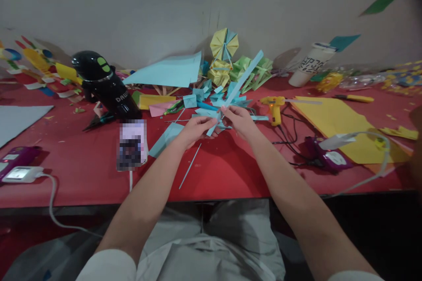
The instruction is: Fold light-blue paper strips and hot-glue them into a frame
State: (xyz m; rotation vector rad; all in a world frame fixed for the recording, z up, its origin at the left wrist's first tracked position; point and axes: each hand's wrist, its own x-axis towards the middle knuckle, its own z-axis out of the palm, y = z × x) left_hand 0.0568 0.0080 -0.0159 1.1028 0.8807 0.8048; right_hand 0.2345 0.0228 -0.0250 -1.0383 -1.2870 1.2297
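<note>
A long light-blue paper strip slants up and to the right from between my hands. My left hand pinches its lower part, where a short end sticks out below the fingertips. Thumb and fingers of my right hand close on the strip just above, so both hands nearly touch. Blue paper pieces lie in a pile right behind the hands, partly covered by them. A thin narrow strip rests on the red table below my left hand. Beside my left wrist is a flat blue sheet.
A yellow glue gun with a dark cable stands right of my hands. Folded yellow and green paper shapes sit against the wall. A black bottle and a phone are at left. Right are yellow sheets, a cutter and a cup.
</note>
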